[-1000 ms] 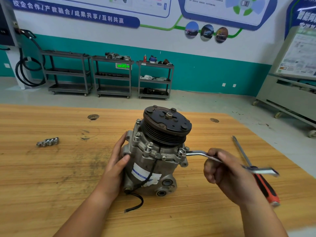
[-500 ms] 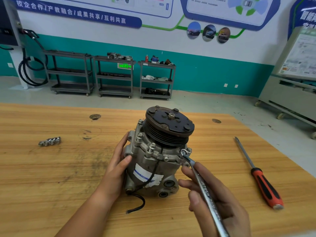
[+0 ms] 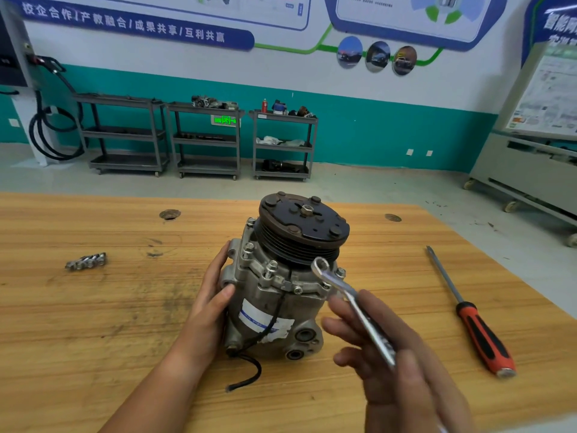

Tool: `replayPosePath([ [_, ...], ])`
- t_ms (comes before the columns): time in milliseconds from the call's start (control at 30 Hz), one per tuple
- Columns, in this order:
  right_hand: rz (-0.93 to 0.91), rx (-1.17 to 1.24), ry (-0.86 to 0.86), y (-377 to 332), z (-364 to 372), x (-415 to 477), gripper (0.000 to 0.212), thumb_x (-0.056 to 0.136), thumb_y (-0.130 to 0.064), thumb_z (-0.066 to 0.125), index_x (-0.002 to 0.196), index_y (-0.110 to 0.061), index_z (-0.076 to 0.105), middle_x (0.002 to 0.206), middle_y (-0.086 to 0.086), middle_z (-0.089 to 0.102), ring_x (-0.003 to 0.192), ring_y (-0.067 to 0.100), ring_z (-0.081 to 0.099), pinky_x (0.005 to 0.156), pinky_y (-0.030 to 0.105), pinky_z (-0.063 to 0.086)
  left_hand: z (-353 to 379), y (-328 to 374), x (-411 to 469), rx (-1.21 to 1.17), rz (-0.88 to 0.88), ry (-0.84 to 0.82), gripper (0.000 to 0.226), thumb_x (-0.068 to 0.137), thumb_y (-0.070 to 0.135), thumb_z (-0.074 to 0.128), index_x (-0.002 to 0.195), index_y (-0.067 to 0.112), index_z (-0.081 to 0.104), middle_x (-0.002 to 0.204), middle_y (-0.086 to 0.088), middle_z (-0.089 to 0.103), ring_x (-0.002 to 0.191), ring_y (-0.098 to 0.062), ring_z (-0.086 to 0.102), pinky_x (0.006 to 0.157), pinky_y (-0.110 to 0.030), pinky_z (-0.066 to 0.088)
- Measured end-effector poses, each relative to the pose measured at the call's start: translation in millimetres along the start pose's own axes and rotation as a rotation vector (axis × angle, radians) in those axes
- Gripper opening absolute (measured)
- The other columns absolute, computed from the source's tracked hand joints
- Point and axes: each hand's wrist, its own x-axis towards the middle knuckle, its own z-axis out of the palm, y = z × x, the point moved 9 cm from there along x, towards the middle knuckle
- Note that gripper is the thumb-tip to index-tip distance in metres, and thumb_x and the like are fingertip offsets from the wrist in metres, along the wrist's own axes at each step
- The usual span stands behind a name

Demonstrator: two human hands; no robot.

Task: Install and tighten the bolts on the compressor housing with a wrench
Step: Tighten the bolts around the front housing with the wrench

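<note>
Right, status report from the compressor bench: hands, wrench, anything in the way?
Left hand pressed flat on compressor housing. Right hand holds wrench, ring end beside a bolt, not on it. Screwdriver lies apart, nothing blocking.

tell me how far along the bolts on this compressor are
Done: several bolts sit in the compressor flange. In hand: the left hand braces it while the right hand holds the wrench, its ring off any bolt head. Left: tightness can't be told; small metal pieces lie loose on the table.
</note>
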Motion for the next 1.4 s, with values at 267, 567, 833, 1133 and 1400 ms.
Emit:
replayPosePath([
  [267, 0.276, 0.274, -0.133, 30.9, -42.4, 77.0, 0.037, 0.044, -0.043, 0.067, 0.054, -0.007, 0.07, 0.046, 0.008, 0.055, 0.04, 0.013, 0.044, 0.047, 0.012, 0.038, 2.2, 3.7, 0.0, -0.015, 0.001, 0.029, 0.075, 0.066, 0.039, 0.063, 0.138, 0.034, 0.044, 0.143, 0.004, 0.051, 0.128, -0.015, 0.051, 0.091, -0.023, 0.051],
  [567, 0.5, 0.371, -0.4, 87.5, -20.2, 125.8, 0.032, 0.038, -0.037, 0.072, 0.05, -0.007, 0.065, 0.041, 0.006, 0.05, 0.031, 0.007, 0.038, 0.043, 0.009, 0.032, 4.3, 7.7, -1.9, -0.005, -0.002, 0.047, 0.074, 0.065, 0.043, 0.062, 0.137, 0.036, 0.043, 0.146, 0.004, 0.047, 0.13, -0.012, 0.049, 0.09, -0.021, 0.05],
  [833, 0.567, 0.396, -0.505, 96.7, -17.4, 131.1, 0.027, 0.043, -0.036, 0.069, 0.05, -0.01, 0.063, 0.042, 0.004, 0.051, 0.032, 0.005, 0.039, 0.041, 0.008, 0.031, 6.5, 7.6, -2.1, -0.013, -0.003, 0.05, 0.073, 0.066, 0.04, 0.06, 0.137, 0.034, 0.043, 0.143, 0.004, 0.05, 0.127, -0.011, 0.051, 0.09, -0.02, 0.05],
  [1133, 0.55, 0.358, -0.553, 95.3, -15.4, 125.7, 0.026, 0.046, -0.036, 0.068, 0.051, -0.01, 0.063, 0.042, 0.005, 0.051, 0.033, 0.007, 0.039, 0.044, 0.011, 0.031, 6.6, 8.6, -3.3, -0.016, -0.01, 0.052, 0.073, 0.064, 0.042, 0.061, 0.135, 0.037, 0.045, 0.139, 0.008, 0.054, 0.125, -0.012, 0.053, 0.088, -0.021, 0.051],
  [1400, 0.357, 0.162, -0.296, 72.0, -50.9, 91.0, 0.036, 0.044, -0.048, 0.068, 0.06, -0.015, 0.068, 0.057, 0.004, 0.055, 0.055, 0.014, 0.048, 0.05, 0.022, 0.04, 5.9, 9.2, -3.4, 0.002, -0.003, 0.059, 0.071, 0.066, 0.041, 0.062, 0.135, 0.037, 0.046, 0.142, 0.007, 0.051, 0.127, -0.011, 0.052, 0.089, -0.02, 0.05],
])
